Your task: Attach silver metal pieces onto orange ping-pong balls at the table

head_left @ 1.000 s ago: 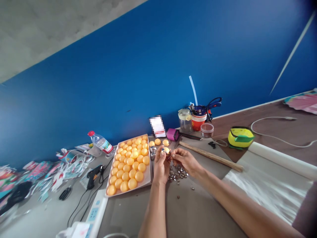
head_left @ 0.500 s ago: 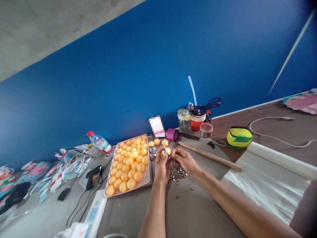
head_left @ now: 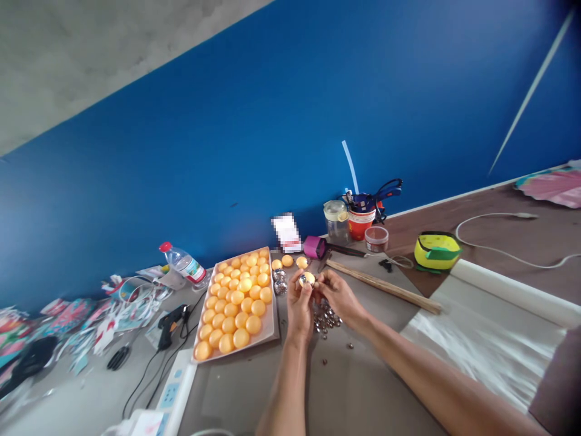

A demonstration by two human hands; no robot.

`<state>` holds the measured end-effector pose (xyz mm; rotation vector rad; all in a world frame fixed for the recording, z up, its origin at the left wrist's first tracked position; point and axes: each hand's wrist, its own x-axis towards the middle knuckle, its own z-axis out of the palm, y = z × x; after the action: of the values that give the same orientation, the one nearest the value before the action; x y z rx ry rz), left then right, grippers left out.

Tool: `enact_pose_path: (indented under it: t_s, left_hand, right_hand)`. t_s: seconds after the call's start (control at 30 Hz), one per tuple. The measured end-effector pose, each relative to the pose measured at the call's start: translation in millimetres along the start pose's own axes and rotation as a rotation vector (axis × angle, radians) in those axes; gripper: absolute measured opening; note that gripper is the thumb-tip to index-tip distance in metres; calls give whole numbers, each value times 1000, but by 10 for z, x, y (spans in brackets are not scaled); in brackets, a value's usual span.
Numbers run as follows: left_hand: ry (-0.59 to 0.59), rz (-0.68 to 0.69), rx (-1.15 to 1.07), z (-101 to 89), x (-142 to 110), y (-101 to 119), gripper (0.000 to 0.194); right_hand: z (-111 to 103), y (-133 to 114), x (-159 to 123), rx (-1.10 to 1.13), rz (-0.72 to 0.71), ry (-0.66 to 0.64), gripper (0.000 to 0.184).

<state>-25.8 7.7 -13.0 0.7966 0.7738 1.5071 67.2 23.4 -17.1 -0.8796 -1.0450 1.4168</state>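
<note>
My left hand grips an orange ping-pong ball that is partly covered with shiny silver studs. My right hand has its fingertips pinched together against the ball's right side; anything between them is hidden. Below both hands, a loose heap of silver studs lies on the table. Just left of my left hand sit silver-covered balls. Behind them are plain orange balls and one partly studded ball.
A shallow box full of orange balls stands to the left, near a glue gun, a power strip and a water bottle. To the right lie a wooden stick, a yellow-green container and a roll of sheeting.
The ball is turned slightly in my fingers, both hands staying together around it. The view has shifted a little.
</note>
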Motion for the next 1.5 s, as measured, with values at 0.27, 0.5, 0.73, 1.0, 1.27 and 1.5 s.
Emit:
enact_pose_path:
  t_s: [0.27, 0.5, 0.73, 1.0, 1.27, 1.5]
  left_hand:
    - [19, -94, -152, -104, 68, 97, 42]
    - [24, -109, -162, -136, 97, 128, 50]
    - [8, -114, -169, -139, 98, 111, 51]
    - [3, -103, -177, -159, 103, 115, 49]
    - [11, -109, -183, -165, 111, 111, 47]
    - [20, -105, -174, -149, 117, 116, 44]
  right_hand:
    - [-266, -2, 136, -398, -56, -129, 22]
    - [-290, -89, 12, -1393, -148, -309, 17]
    - [-250, -76, 6, -1421, -163, -326, 25]
    - [-294, -68, 17, -1368, -179, -412, 19]
    - [-290, 1, 38, -1141, -239, -285, 19]
    - [-260, -6, 98, -469, -52, -15, 7]
